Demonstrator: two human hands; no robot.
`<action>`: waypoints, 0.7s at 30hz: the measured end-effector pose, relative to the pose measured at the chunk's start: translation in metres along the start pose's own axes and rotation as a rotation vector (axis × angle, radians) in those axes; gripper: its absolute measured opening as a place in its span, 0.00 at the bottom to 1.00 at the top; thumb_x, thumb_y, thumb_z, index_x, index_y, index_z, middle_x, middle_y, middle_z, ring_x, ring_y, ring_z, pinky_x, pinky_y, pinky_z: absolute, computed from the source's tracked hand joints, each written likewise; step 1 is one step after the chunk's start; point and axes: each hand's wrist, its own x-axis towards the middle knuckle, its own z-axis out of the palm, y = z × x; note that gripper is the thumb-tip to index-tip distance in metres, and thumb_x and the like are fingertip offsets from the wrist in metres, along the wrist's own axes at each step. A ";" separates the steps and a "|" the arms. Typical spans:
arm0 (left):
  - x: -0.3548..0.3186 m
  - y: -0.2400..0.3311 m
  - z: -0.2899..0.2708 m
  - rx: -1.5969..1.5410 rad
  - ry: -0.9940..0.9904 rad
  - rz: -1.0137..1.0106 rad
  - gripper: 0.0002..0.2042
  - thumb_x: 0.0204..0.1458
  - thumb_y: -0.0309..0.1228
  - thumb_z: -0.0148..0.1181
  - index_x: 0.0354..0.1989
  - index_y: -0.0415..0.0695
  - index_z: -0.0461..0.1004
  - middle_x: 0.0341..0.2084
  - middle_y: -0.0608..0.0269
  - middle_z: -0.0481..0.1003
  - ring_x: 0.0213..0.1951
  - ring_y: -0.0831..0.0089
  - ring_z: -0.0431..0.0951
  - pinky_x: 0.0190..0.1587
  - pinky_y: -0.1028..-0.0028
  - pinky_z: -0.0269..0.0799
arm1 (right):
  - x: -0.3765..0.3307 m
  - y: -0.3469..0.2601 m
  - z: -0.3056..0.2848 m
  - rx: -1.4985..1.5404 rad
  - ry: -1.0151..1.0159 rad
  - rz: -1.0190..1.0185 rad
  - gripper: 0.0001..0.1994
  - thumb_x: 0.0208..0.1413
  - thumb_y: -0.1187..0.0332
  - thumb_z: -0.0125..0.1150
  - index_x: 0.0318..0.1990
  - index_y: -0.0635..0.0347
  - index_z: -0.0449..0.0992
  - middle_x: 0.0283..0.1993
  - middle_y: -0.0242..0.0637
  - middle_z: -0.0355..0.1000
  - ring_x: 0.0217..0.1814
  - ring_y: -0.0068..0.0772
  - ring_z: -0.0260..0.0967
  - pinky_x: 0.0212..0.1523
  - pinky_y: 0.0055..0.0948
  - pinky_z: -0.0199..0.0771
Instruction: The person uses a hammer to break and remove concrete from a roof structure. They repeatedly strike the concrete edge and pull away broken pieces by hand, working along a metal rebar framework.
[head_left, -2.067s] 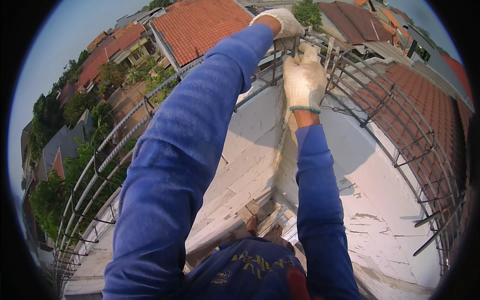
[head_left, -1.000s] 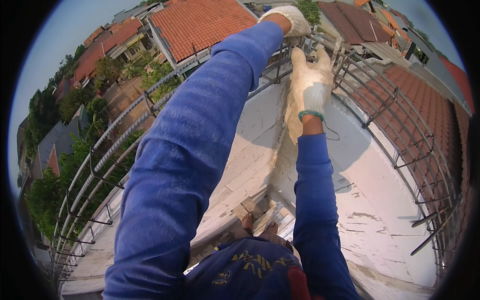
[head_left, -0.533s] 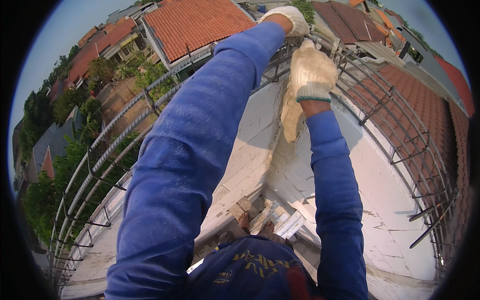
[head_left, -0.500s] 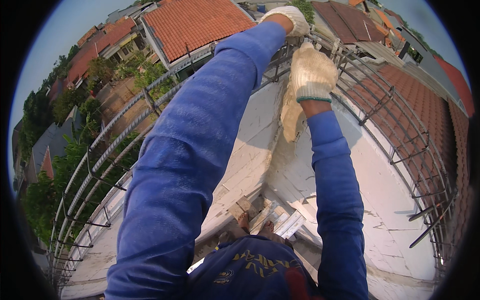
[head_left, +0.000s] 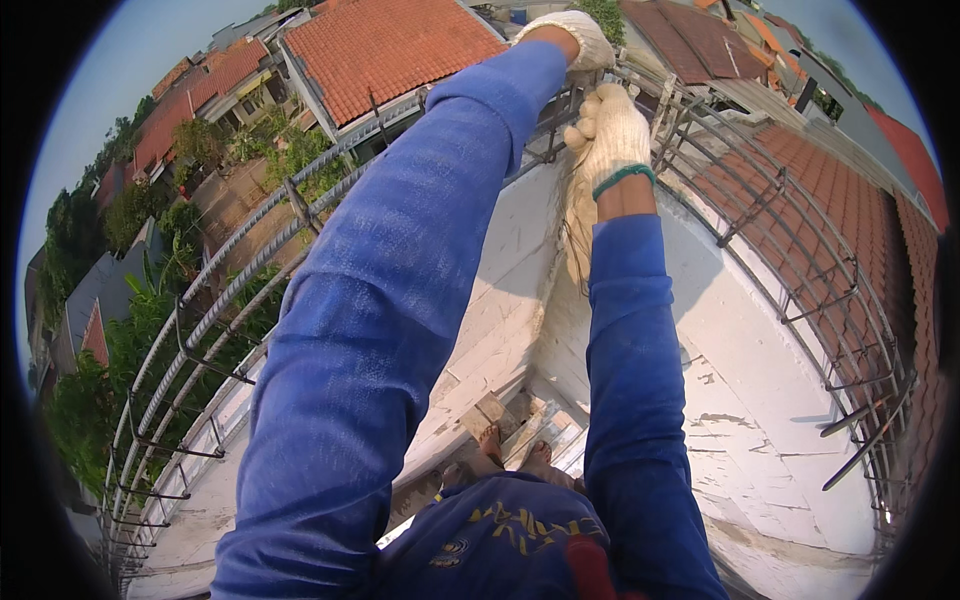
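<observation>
Both of my hands wear white knitted gloves and are at the far corner where the steel reinforcing bars meet. My left hand [head_left: 572, 40] reaches over the bars at the top, bent at the wrist; its fingers are hidden behind the back of the glove. Just below it and to the right, my right hand [head_left: 612, 135], in a green-cuffed glove, has its fingers curled in beside the bars. What it grips is hidden. The rebar cage [head_left: 770, 205] runs from the corner down the right side. Rough mortar [head_left: 578, 225] lies under my right hand.
A second rebar cage [head_left: 215, 315] curves down the left, above greenery. White-painted walls [head_left: 745, 400] slope below both cages. My bare feet stand on boards [head_left: 560, 440] at the bottom. Tiled roofs [head_left: 390, 50] lie beyond.
My right hand has shifted left and turned, so its curled fingers now show on its left side. My left hand stays at nearly the same place over the bars.
</observation>
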 end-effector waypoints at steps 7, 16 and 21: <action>-0.014 0.003 -0.021 -0.036 -0.012 -0.036 0.26 0.60 0.52 0.64 0.55 0.40 0.85 0.48 0.52 0.86 0.46 0.56 0.87 0.53 0.57 0.81 | -0.042 0.001 -0.017 0.025 -0.124 0.044 0.13 0.71 0.61 0.60 0.52 0.62 0.77 0.25 0.26 0.67 0.18 0.19 0.60 0.19 0.29 0.75; 0.006 -0.028 -0.005 -0.222 -0.090 -0.043 0.26 0.59 0.52 0.65 0.45 0.38 0.86 0.38 0.53 0.87 0.38 0.58 0.88 0.43 0.60 0.83 | -0.270 -0.021 -0.139 -1.013 0.269 -0.708 0.31 0.59 0.65 0.74 0.68 0.66 0.73 0.54 0.45 0.82 0.52 0.33 0.83 0.58 0.36 0.81; 0.000 -0.015 -0.015 -0.355 -0.160 -0.127 0.17 0.61 0.46 0.68 0.37 0.41 0.85 0.22 0.66 0.78 0.20 0.75 0.76 0.25 0.70 0.71 | -0.370 -0.163 -0.206 -0.956 0.993 -1.305 0.20 0.72 0.65 0.64 0.63 0.71 0.76 0.50 0.45 0.82 0.48 0.30 0.81 0.50 0.30 0.83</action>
